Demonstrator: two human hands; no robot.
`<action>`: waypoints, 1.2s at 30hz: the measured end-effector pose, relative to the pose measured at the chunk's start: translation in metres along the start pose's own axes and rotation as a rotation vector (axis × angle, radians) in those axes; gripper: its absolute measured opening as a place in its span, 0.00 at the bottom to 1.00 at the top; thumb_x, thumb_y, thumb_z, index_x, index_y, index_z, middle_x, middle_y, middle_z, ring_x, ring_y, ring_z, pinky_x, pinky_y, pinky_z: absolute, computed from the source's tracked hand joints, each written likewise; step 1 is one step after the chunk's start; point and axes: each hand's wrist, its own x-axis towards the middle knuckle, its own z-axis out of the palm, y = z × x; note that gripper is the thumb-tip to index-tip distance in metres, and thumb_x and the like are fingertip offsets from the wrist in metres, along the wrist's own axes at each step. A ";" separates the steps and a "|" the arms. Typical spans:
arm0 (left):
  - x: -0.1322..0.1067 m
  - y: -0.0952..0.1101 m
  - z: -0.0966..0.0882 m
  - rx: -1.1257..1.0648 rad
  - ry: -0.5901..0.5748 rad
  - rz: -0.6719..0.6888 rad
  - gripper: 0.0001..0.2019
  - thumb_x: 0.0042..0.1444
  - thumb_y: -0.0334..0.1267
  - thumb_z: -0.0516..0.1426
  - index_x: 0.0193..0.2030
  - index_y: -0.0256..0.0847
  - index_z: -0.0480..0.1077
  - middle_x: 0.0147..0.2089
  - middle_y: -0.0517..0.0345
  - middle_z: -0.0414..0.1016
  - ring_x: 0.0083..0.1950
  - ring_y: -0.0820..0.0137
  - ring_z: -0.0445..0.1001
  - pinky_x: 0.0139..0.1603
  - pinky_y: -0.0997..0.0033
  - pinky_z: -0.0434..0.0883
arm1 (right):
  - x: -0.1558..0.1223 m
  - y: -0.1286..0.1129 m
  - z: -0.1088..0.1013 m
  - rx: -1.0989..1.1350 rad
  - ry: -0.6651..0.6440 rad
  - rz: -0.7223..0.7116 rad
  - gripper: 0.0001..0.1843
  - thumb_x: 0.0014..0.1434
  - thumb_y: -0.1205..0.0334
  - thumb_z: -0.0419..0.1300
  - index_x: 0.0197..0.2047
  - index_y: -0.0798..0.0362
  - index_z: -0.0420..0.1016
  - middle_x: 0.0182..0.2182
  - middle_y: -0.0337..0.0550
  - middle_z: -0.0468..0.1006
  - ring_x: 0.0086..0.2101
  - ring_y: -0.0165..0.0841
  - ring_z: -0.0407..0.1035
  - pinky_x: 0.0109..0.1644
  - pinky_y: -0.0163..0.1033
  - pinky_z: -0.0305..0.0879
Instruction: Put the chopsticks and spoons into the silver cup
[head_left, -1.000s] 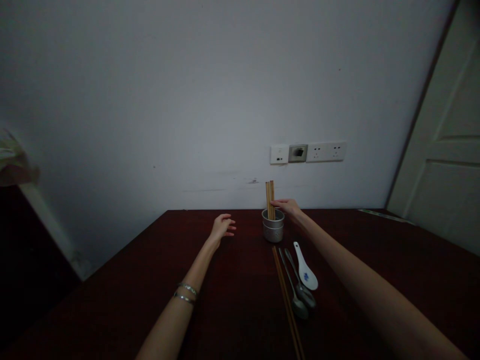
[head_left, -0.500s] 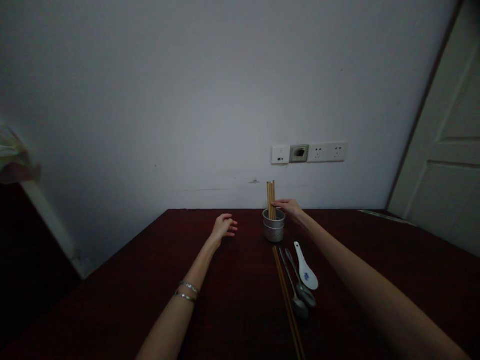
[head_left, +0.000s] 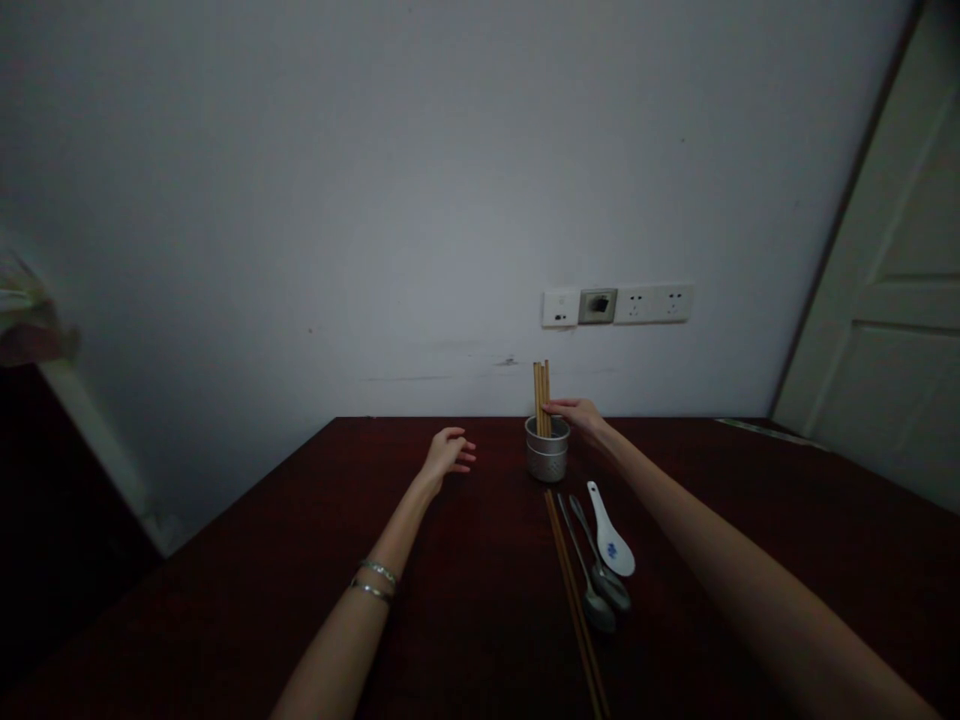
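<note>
Several wooden chopsticks [head_left: 541, 395] stand upright in a silver metal holder [head_left: 547, 462] near the table's back edge. My right hand [head_left: 576, 412] reaches in from the right, its fingers pinched on the chopsticks just above the rim. Left of the holder, my left hand [head_left: 448, 453] hovers over or rests on the table, fingers apart and nothing in them. In front of the holder lie a pair of chopsticks [head_left: 574, 600], two metal spoons [head_left: 598, 610] side by side, and a white ceramic soup spoon [head_left: 611, 540] with a blue mark.
The dark red table [head_left: 465, 560] runs back to a pale wall [head_left: 420, 200]. Wall sockets [head_left: 635, 305] sit above the holder. A door [head_left: 892, 300] is at the right, and a patterned strip [head_left: 772, 434] lies at the back right edge.
Almost nothing differs; the view has shifted very slightly. My right hand keeps its pinch on the chopsticks in the holder, and my left hand stays in place.
</note>
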 end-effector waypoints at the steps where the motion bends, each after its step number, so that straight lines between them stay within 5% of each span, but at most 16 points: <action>1: 0.000 0.000 0.000 0.003 -0.003 -0.002 0.15 0.52 0.30 0.47 0.48 0.35 0.55 0.39 0.47 0.71 0.27 0.74 0.72 0.23 0.76 0.69 | -0.001 0.000 -0.002 0.006 -0.009 0.005 0.10 0.40 0.65 0.65 0.29 0.59 0.74 0.27 0.47 0.78 0.25 0.29 0.70 0.28 0.31 0.64; 8: 0.001 -0.003 0.003 0.122 -0.082 -0.025 0.12 0.51 0.32 0.48 0.43 0.36 0.60 0.36 0.49 0.72 0.26 0.74 0.72 0.21 0.77 0.68 | -0.016 0.016 -0.039 -0.088 0.001 0.062 0.14 0.47 0.58 0.60 0.36 0.56 0.73 0.38 0.49 0.76 0.34 0.33 0.72 0.31 0.32 0.66; 14: -0.004 -0.004 0.012 0.336 -0.339 -0.095 0.08 0.48 0.36 0.51 0.32 0.35 0.66 0.31 0.51 0.74 0.22 0.75 0.70 0.19 0.79 0.65 | -0.051 0.050 -0.083 -0.409 0.166 0.002 0.11 0.48 0.60 0.57 0.31 0.58 0.75 0.33 0.50 0.78 0.36 0.38 0.71 0.37 0.37 0.65; 22: -0.038 0.001 0.059 0.565 -0.613 -0.111 0.08 0.45 0.37 0.53 0.23 0.34 0.68 0.22 0.55 0.73 0.17 0.77 0.66 0.16 0.80 0.62 | -0.105 0.082 -0.114 -0.896 0.076 -0.300 0.16 0.52 0.61 0.52 0.41 0.58 0.74 0.41 0.50 0.75 0.42 0.37 0.68 0.49 0.38 0.60; 30: -0.057 -0.005 0.103 0.841 -0.562 0.064 0.12 0.46 0.39 0.53 0.18 0.34 0.67 0.17 0.54 0.70 0.14 0.75 0.63 0.15 0.76 0.62 | -0.124 0.080 -0.104 -1.097 0.030 -0.364 0.17 0.55 0.64 0.49 0.46 0.57 0.70 0.49 0.52 0.69 0.51 0.37 0.61 0.55 0.39 0.53; 36: -0.062 -0.009 0.120 1.046 -0.459 0.165 0.14 0.45 0.44 0.53 0.16 0.38 0.66 0.13 0.56 0.66 0.19 0.70 0.68 0.23 0.73 0.66 | -0.128 0.078 -0.104 -1.154 0.025 -0.414 0.19 0.56 0.64 0.47 0.47 0.61 0.70 0.49 0.55 0.69 0.50 0.37 0.61 0.54 0.38 0.53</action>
